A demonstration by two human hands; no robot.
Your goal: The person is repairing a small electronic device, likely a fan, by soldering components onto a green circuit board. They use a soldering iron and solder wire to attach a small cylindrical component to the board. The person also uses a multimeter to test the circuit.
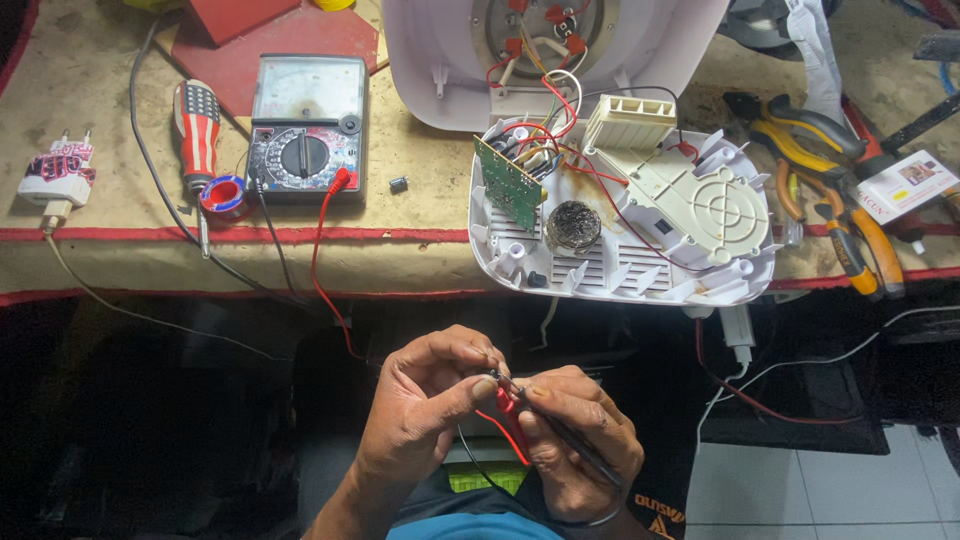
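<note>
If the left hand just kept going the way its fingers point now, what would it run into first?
The left hand points rightward, its fingertips pinched at the tip of the thin black probe. Going on, it would almost at once meet the right hand, which grips that probe beside a red one. Depth looks about level.

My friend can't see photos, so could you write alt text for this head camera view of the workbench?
Seen from above, a person's left hand and right hand meet below the bench edge, pinching the multimeter probes together. On the workbench lie an analog multimeter, an opened white appliance base with red wiring and a green circuit board, a screwdriver and pliers.
</note>
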